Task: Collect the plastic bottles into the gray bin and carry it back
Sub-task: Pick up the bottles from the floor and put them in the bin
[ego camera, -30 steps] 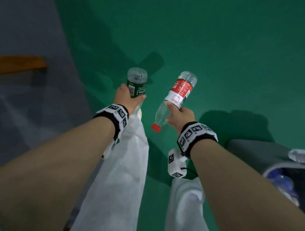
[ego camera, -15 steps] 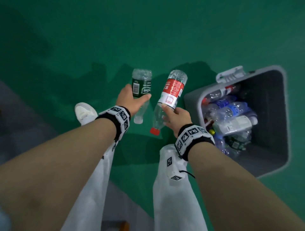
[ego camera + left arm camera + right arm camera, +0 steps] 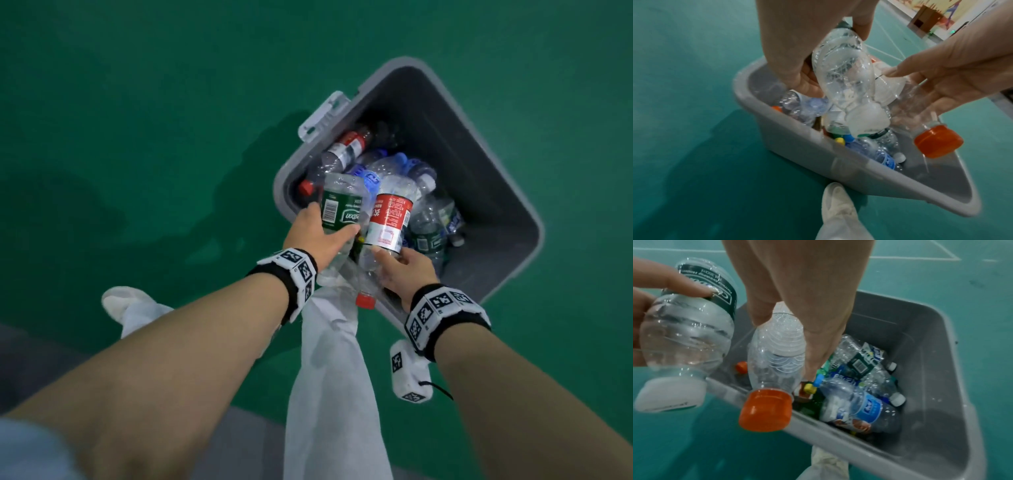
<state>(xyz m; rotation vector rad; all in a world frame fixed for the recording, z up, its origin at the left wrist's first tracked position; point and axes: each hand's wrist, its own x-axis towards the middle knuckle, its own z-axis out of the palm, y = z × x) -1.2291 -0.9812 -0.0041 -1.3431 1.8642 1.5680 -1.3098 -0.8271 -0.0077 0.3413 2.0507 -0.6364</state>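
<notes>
My left hand (image 3: 317, 236) grips a clear bottle with a dark green label (image 3: 339, 209) (image 3: 844, 78) (image 3: 688, 331), its white cap pointing back at me. My right hand (image 3: 400, 270) grips a red-labelled bottle (image 3: 387, 222) (image 3: 777, 356) with an orange-red cap (image 3: 365, 301) (image 3: 937, 142) (image 3: 765, 408). Both bottles hang over the near corner of the gray bin (image 3: 507, 205) (image 3: 797, 146) (image 3: 941, 386), which stands on the green floor and holds several empty bottles (image 3: 394, 168) (image 3: 859, 404).
The bin's white latch (image 3: 323, 116) sticks out on its far left side. My white-trousered legs (image 3: 332, 377) and white shoe (image 3: 118, 301) stand close against the bin's near corner. A gray floor strip (image 3: 239, 445) lies behind me; a cardboard box (image 3: 925, 19) stands far off.
My view has swung to the bin, which now lies straight ahead. Both hands have carried their bottles from over the bare floor to above the bin's near corner.
</notes>
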